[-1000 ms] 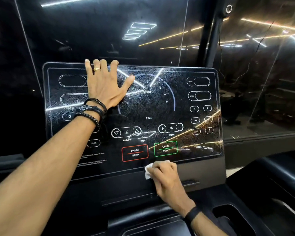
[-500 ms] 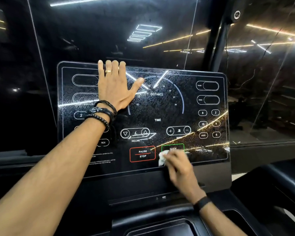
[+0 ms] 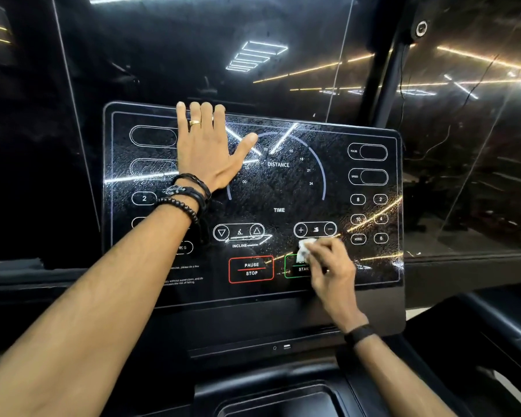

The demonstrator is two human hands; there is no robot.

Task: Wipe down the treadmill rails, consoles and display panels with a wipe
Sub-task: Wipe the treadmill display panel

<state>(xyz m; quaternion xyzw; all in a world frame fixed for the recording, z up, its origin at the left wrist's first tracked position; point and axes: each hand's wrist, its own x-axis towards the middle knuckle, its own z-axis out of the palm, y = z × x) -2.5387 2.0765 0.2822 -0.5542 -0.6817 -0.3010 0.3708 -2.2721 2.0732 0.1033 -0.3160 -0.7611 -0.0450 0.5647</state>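
Currently the panel (image 3: 283, 191), a glossy black treadmill display, serves as landmark. Left hand (image 3: 206, 149) lies flat on its upper left part, fingers straight and together, thumb spread toward the DISTANCE dial (image 3: 278, 164); fingertips reach the panel's top edge. Gold ring (image 3: 195, 123) on one finger, dark bracelets (image 3: 187, 197) at the wrist. Right hand (image 3: 328, 266) is at the panel's lower right, fingers curled, pinching a small white wipe (image 3: 305, 248) against the glass. Wipe sits just below the speed +/- control (image 3: 315, 229) and over the top of the green start button (image 3: 298, 267), part of whose label the hand covers. Red PAUSE/STOP button (image 3: 251, 269) is just left of it, uncovered. Black band (image 3: 359, 334) on right wrist. Glass surface looks speckled.
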